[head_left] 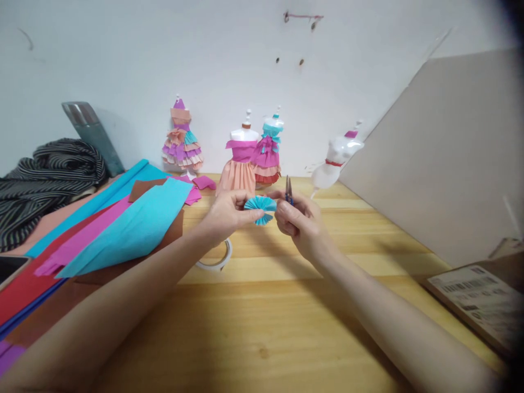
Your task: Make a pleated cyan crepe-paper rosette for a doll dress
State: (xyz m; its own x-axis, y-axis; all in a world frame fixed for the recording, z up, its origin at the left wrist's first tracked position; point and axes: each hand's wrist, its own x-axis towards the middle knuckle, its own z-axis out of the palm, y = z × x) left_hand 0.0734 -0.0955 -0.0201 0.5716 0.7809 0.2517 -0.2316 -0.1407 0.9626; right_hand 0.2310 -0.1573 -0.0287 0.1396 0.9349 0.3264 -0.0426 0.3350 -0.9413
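Between my hands is a pleated turquoise paper fan point(260, 204), opened into a rounded shape. My left hand point(229, 212) pinches its left side between thumb and fingers. My right hand point(301, 221) is closed around small scissors point(289, 192), their blades pointing up, while its fingertips meet the fan's right edge. Just behind my hands stands a white mini dress form point(241, 155) in a magenta top and peach skirt. A roll of white tape point(219, 259) lies on the table below my left wrist.
Coloured crepe paper sheets point(135, 229) cover the left side, beside a striped cloth point(53, 169) and a bottle point(92, 134). Other dress forms point(182, 136) stand along the wall; a bare-bodied one point(338, 153) leans at right. A labelled cardboard box point(475, 300) sits on the right.
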